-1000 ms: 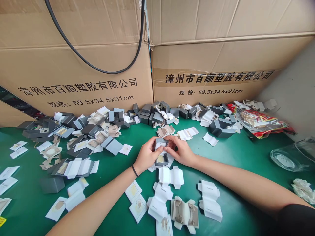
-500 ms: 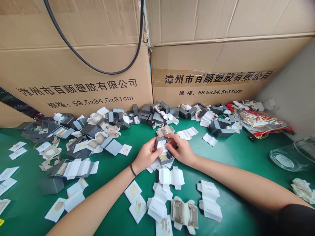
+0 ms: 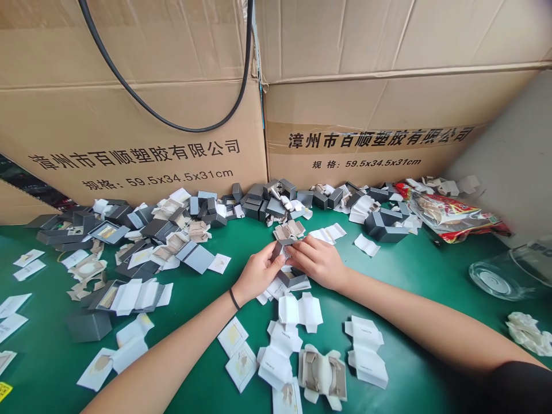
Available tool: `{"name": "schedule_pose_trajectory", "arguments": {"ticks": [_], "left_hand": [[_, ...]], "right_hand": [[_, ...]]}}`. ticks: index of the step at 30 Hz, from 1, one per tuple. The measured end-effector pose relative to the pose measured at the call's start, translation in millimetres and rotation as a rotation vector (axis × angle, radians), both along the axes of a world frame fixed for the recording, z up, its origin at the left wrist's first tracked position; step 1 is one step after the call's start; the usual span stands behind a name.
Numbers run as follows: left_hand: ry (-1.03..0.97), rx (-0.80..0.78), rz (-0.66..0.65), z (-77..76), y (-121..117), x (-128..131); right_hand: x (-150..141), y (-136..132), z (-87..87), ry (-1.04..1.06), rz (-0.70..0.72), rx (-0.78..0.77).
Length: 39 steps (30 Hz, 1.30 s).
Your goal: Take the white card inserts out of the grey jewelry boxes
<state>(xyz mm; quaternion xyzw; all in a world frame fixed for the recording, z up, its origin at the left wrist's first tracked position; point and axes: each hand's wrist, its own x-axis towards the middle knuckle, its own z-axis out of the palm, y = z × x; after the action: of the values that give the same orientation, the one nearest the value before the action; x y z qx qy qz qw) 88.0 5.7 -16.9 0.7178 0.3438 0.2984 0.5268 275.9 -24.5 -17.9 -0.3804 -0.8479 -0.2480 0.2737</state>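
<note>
Both hands meet over the green table point(image 3: 194, 322) around one small grey hinged box point(image 3: 288, 277). My left hand point(image 3: 257, 275) grips its lid from the left, fingers curled. From the right, my right hand point(image 3: 317, 261) closes over the box, thumb and fingers pressing on its lid and base. The hands hide most of the box, and its inside cannot be seen. White folded card inserts point(image 3: 301, 310) lie just below the hands, with a beige padded insert point(image 3: 322, 375) nearer me.
Two big cardboard cartons point(image 3: 353, 98) wall off the back, with a black cable point(image 3: 142, 103) hanging across them. Several grey boxes and white cards point(image 3: 142, 241) are heaped at left and along the cartons. A red snack bag point(image 3: 452, 213) and a clear glass dish point(image 3: 504, 276) sit at right.
The box's lid has come down: the open box showing a gold pad a second ago is now nearly closed between both hands, which shifted slightly up and right.
</note>
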Motion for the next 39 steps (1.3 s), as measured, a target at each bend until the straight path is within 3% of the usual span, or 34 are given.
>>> {"name": "schedule_pose_trajectory", "arguments": {"ticks": [11,15,19,21,25,28,34,39], "left_hand": [[-0.061,-0.085,-0.042,0.3,-0.3,-1.2],[-0.113,-0.151,-0.017,3.1,-0.8,1.0],[-0.167,-0.203,0.052,3.3,0.6,2.9],[-0.174,-0.218,0.089,3.1,2.0,2.9],[-0.104,-0.177,0.134,4.1,4.0,1.3],[-0.034,-0.086,0.142,4.2,4.1,0.3],[0.037,-0.007,0.200,-0.9,3.2,0.1],[-0.004,-0.050,0.198,1.7,3.3,-0.6]], "right_hand": [[-0.9,-1.9,-0.2,0.017,0.068,0.076],[-1.1,-0.1,-2.7,0.284,0.082,-0.021],[-0.6,0.9,-6.4,0.678,0.141,-0.241],[-0.2,-0.5,-7.5,0.752,0.229,-0.364],[-1.2,-5.5,-8.5,0.508,0.375,-0.554],[-3.4,-7.4,-8.1,0.269,0.370,-0.600],[-4.4,-6.9,-8.1,0.216,0.349,-0.444],[-5.0,-6.5,-9.4,0.194,0.288,-0.368]]}}
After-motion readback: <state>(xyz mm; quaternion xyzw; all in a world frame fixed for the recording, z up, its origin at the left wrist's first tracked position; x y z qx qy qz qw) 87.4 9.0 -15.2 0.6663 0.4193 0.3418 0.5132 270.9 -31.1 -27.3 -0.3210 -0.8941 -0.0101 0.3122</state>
